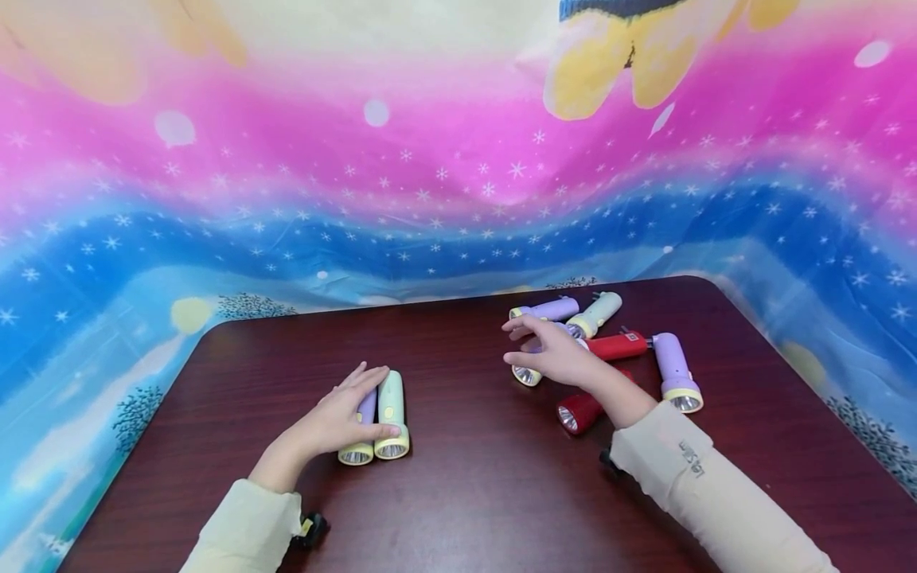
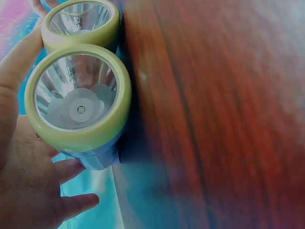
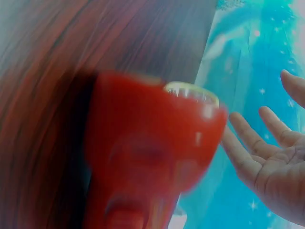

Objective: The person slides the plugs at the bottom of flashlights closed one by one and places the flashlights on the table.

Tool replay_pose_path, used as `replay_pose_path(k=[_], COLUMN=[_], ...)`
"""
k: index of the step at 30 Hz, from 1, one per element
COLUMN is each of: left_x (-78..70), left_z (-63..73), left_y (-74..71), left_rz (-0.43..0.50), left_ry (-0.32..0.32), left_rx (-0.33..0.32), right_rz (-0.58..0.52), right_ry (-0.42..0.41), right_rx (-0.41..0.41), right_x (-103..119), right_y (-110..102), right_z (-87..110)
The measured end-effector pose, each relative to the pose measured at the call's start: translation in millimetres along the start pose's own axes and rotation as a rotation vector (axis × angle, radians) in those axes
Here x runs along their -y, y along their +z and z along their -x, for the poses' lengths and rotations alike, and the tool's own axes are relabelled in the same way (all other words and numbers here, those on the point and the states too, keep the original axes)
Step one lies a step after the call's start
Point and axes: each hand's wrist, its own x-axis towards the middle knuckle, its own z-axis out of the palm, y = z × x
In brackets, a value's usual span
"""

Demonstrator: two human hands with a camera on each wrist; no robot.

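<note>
Two flashlights lie side by side on the table at left, one purple (image 1: pixel 366 407) and one mint green (image 1: pixel 391 398), their yellow-rimmed lenses facing the near edge. Spread across them is my left hand (image 1: pixel 337 418), its thumb by the green one's head and its fingertips near the tail ends. In the left wrist view the purple flashlight's lens (image 2: pixel 78 105) is closest. My right hand (image 1: pixel 562 358) hovers with fingers spread over a group of flashlights at right, holding nothing. Beneath it are a red flashlight (image 1: pixel 618 346) and a yellow-rimmed lens (image 1: pixel 526 375), whose body is mostly hidden.
Around the right hand lie another red flashlight (image 1: pixel 579 412), a purple one (image 1: pixel 672 366) at the right, and a purple (image 1: pixel 555 309) and a green flashlight (image 1: pixel 600 312) farther back. A patterned cloth (image 1: pixel 444 159) hangs behind the dark wooden table (image 1: pixel 473 493).
</note>
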Motion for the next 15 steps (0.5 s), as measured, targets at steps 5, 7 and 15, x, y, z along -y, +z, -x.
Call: replay_pose_path(k=[5,7,15], left_x=[0.1,-0.3,-2.4], left_z=[0.5,0.6,0.4], left_y=[-0.7,-1.1,-2.6], left_rz=[0.003,0.002,-0.003], left_ry=[-0.001,-0.001,-0.010], left_rx=[0.002,0.002,0.013], right_rz=[0.070,0.102,0.255], right_ry=[-0.028,-0.036,-0.125], right_rx=[-0.012,-0.009,0.000], right_x=[-13,-18,-38], right_y=[-14,-18,-30], right_z=[8.7,11.8,13.0])
